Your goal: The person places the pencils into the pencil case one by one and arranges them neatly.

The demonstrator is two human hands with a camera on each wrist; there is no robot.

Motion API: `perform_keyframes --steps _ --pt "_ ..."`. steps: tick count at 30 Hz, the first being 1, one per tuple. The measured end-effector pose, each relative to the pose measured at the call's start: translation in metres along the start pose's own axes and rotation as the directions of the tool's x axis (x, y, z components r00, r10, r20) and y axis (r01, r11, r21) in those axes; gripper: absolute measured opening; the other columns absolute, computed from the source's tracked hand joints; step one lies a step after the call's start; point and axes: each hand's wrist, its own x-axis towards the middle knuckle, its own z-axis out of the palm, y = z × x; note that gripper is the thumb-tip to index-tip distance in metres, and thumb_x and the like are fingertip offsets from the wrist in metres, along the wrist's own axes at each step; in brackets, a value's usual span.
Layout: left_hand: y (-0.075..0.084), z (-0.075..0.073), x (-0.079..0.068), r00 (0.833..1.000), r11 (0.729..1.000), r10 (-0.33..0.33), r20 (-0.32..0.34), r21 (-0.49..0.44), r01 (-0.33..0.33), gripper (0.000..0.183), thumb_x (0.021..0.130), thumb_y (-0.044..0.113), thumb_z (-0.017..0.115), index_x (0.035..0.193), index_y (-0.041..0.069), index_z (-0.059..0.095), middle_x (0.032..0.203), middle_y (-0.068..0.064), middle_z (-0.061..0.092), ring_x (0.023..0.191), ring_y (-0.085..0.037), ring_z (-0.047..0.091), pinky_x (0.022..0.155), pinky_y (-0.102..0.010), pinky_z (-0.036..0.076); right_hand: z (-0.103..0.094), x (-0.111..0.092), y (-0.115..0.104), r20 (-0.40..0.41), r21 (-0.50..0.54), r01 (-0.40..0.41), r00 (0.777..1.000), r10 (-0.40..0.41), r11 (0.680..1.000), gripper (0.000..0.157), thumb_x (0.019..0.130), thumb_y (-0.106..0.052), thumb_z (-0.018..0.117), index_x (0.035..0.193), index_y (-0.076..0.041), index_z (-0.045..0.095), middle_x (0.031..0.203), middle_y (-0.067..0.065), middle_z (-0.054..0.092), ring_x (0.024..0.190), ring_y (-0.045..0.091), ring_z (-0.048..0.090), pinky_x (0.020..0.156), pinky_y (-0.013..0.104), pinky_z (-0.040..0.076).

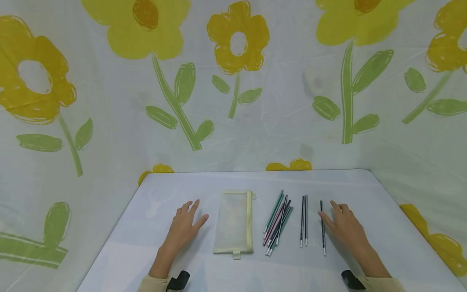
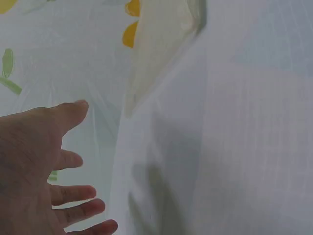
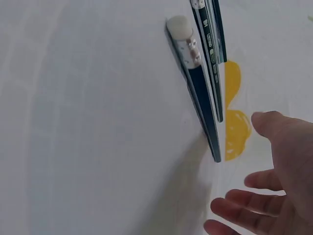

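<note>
My left hand point(image 1: 182, 228) holds nothing, its fingers spread, just left of a pale yellow zip pouch point(image 1: 233, 223) that lies flat. The pouch point(image 2: 161, 49) also shows at the top of the left wrist view. On the right, my right hand point(image 1: 345, 228) is empty with fingers extended. Its thumb is close to a single dark pencil point(image 1: 322, 231); whether they touch is unclear in the head view. In the right wrist view this pencil's white eraser point(image 3: 180, 28) faces the camera, apart from the thumb. Two dark pencils point(image 1: 302, 223) lie side by side farther left.
Between the pouch and the pair lies a loose pile of several pencils point(image 1: 279, 221), green, dark and pinkish, with overlapping shafts. All rest on a white table point(image 1: 146, 227). A flower-printed sheet point(image 1: 277, 134) hangs behind the table and along its sides.
</note>
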Motion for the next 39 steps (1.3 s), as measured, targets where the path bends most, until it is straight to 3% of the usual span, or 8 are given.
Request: perform_keyframes --steps 8,15,21,26,39 --pt "0.024 0.009 0.012 1.0 0.995 -0.001 -0.027 -0.099 -0.002 0.059 0.092 0.037 0.066 0.135 -0.003 0.057 0.121 -0.023 0.059 0.102 -0.033 0.057 0.084 -0.047 0.055 0.005 0.002 -0.007 -0.003 0.046 -0.055 0.998 0.056 0.997 0.072 0.098 -0.042 0.056 0.138 0.016 0.041 0.117 0.036 0.053 0.097 0.045 0.058 0.079 0.059 0.054" --pt "0.046 0.014 0.019 1.0 0.978 -0.011 0.025 -0.207 0.016 0.061 0.09 0.035 0.069 0.135 -0.005 0.055 0.108 -0.017 0.06 0.086 -0.021 0.059 0.063 -0.024 0.049 0.007 0.009 -0.015 0.047 0.114 -0.072 0.997 0.067 0.991 0.068 0.097 -0.033 0.058 0.136 0.02 0.041 0.11 0.034 0.057 0.096 0.043 0.058 0.077 0.059 0.053" --pt "0.059 0.023 0.023 0.998 0.965 0.042 0.056 -0.259 -0.026 0.062 0.089 0.034 0.07 0.134 -0.006 0.055 0.098 -0.014 0.06 0.074 -0.014 0.057 0.057 -0.021 0.047 0.006 0.013 -0.021 0.076 0.116 -0.066 0.995 0.057 0.991 0.063 0.095 -0.025 0.062 0.133 0.022 0.043 0.097 0.028 0.06 0.084 0.033 0.056 0.065 0.045 0.054" --pt "0.076 0.03 0.029 0.992 0.964 0.071 0.106 -0.262 -0.042 0.066 0.089 0.038 0.07 0.137 -0.004 0.053 0.099 -0.012 0.06 0.072 -0.012 0.053 0.056 -0.02 0.046 0.001 0.013 -0.026 0.107 0.118 -0.067 0.993 0.054 0.991 0.058 0.095 -0.021 0.062 0.13 0.022 0.045 0.09 0.022 0.058 0.078 0.027 0.052 0.058 0.036 0.049" --pt "0.112 0.048 0.041 0.97 0.96 0.105 0.218 -0.277 -0.042 0.068 0.088 0.04 0.072 0.137 -0.003 0.053 0.1 -0.013 0.059 0.071 -0.014 0.049 0.056 -0.022 0.044 -0.001 0.017 -0.027 0.142 0.121 -0.082 0.988 0.065 0.989 0.055 0.091 -0.014 0.065 0.129 0.022 0.047 0.096 0.027 0.058 0.079 0.027 0.055 0.057 0.034 0.051"
